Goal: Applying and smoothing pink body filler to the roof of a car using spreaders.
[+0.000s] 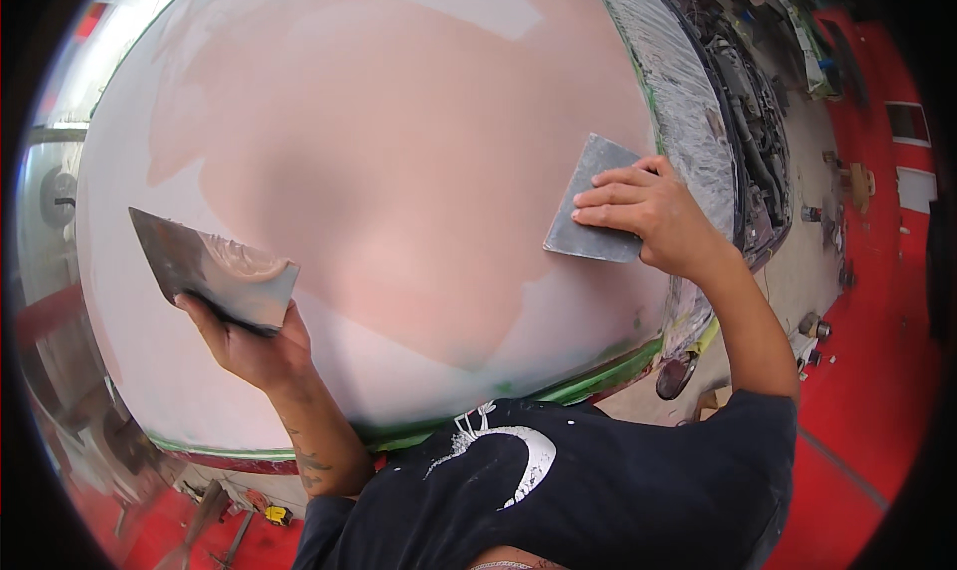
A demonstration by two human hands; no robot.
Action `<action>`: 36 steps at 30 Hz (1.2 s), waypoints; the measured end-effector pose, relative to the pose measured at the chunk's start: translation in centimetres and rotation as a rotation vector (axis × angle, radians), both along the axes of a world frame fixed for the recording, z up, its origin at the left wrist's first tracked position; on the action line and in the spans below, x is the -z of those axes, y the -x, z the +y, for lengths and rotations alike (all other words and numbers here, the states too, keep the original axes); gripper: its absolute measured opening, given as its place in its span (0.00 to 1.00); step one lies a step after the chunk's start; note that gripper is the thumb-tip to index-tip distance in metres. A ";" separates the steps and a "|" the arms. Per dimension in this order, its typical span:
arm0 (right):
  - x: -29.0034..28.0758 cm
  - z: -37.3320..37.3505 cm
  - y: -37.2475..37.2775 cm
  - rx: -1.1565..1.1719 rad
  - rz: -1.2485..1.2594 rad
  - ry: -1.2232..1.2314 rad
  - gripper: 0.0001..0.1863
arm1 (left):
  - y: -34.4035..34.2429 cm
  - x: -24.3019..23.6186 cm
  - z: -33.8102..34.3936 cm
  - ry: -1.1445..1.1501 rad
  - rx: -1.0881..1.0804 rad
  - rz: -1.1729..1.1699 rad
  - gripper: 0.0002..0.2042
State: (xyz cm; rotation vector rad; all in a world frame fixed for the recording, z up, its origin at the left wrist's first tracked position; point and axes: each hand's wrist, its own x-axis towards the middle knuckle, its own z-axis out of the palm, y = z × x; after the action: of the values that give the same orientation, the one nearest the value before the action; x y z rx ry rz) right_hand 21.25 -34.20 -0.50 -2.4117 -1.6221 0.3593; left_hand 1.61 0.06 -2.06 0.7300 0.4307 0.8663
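My left hand (257, 353) grips a wide metal putty spreader (189, 261) by its lower edge, tilted up above the panel's left part. A smear of pinkish filler (244, 259) lies on that spreader's face. My right hand (670, 219) is closed on a grey flat spreader (578, 233), with fingers spread over its face, at the right side of the panel. Whether its edge touches the surface I cannot tell. Beneath both hands stretches a large curved car panel (419, 111), white with broad patches of pinkish filler.
Green masking tape (598, 373) borders the panel. Clear plastic sheeting (688, 101) covers the part to its right, beside an exposed engine bay (743, 111). A red and grey floor (857, 390) surrounds the car, with tools and small items lying on it.
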 end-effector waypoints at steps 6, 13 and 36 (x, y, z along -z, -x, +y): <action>-3.1 -2.4 2.9 0.133 0.017 0.243 0.27 | -0.9 0.0 -4.0 0.127 0.146 0.060 0.24; -3.8 3.0 9.9 0.015 0.408 -0.685 0.23 | -4.0 0.3 -11.5 0.313 0.511 0.068 0.28; 4.4 26.0 -20.7 -0.128 -0.195 -0.175 0.19 | 0.6 -1.1 -4.8 0.078 0.123 0.137 0.29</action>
State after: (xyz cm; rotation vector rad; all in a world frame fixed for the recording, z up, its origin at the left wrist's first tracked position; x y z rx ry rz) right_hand 41.94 -8.18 -4.85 -2.2787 -1.8113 -0.0004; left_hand 1.03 -4.78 -1.00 0.7383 0.5337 0.6827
